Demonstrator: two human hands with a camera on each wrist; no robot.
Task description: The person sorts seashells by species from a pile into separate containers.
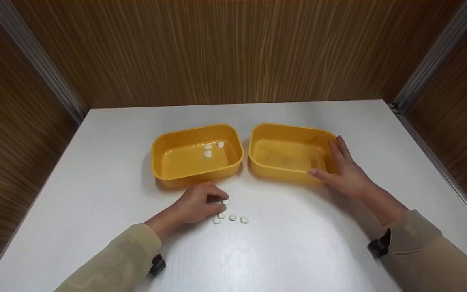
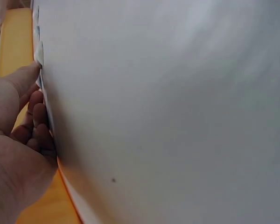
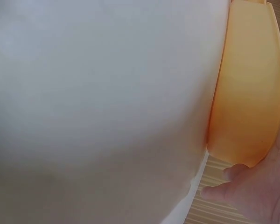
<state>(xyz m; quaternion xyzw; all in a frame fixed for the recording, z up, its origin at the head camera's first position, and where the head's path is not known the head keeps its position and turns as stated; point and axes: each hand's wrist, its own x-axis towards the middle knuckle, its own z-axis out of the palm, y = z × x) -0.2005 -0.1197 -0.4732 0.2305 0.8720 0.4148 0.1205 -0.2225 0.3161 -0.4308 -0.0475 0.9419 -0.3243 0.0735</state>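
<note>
**Pebbles, two tubs, both hands**

Pebbles (image 1: pixel 232 217): small, white, loose on the surface (image 1: pixel 95 170). One sits pinched at the fingertips of the left hand (image 1: pixel 201 205), whose fingers curl down over it; three lie just below and beside those fingertips.

Left tub (image 1: pixel 164 162): yellow, just beyond the left hand, holding three more pebbles (image 1: pixel 211 148).

Right tub (image 1: pixel 288 134): yellow, nothing seen inside. The right hand (image 1: pixel 345 172) lies flat-fingered against its near corner, thumb along the front wall, likely bracing it.

Sleeves: tan, both arms.
</note>
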